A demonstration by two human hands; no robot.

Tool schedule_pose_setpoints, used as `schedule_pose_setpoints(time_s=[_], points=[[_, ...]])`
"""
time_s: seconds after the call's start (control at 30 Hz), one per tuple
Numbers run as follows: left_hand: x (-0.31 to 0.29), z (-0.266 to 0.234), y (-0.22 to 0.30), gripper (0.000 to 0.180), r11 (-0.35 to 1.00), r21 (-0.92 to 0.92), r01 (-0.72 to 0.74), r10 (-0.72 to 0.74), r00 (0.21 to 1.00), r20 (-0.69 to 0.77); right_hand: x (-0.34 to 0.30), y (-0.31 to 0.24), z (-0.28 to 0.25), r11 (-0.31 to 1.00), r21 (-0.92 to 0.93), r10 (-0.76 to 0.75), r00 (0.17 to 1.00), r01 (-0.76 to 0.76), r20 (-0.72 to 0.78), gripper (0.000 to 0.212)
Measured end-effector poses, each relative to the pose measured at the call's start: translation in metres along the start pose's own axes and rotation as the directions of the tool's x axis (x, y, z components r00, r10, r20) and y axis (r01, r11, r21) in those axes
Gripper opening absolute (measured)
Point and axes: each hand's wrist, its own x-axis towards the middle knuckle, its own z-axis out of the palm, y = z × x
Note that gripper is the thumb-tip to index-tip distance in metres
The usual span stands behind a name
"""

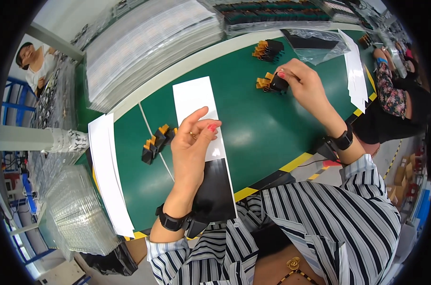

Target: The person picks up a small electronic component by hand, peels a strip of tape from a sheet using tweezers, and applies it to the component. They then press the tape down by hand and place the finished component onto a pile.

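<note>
A black clip sits at the near end of a small bunch of orange-tabbed clips, on the right half of the green table. The right hand pinches it between thumb and fingers. Just beyond is another bunch of clips, next to a clear plastic bag with a dark sheet inside.

The left hand is over a white sheet, fingers loosely curled and thumb close to the forefinger; whether the tips meet or hold something thin, I cannot tell. A glossy black panel lies at the sheet's near end, and more clips lie left of the hand.

White paper strips line the table's left end, with others at the right. Stacked clear trays stand past the far edge. One person is at far left.
</note>
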Motion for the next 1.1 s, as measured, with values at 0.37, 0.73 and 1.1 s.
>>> schedule_pose_setpoints(time_s=[0.37,0.73,1.1], points=[[0.002,-0.005,-0.004,0.028,0.999,-0.014,0.039,-0.039,0.997,-0.065,-0.013,-0.012,0.000,0.995,-0.097,-0.009,0.994,0.019,0.108,0.036],[0.002,-0.006,-0.007,0.028,0.999,-0.021,0.043,-0.044,0.997,-0.061,-0.011,-0.016,0.001,0.995,0.027,0.089,0.993,-0.091,0.079,0.041],[0.074,0.063,0.010,0.071,0.415,0.643,-0.644,0.300,0.764,0.571,-0.018,0.003,0.001,0.981,-0.014,0.192,0.970,-0.192,0.148,0.042]])
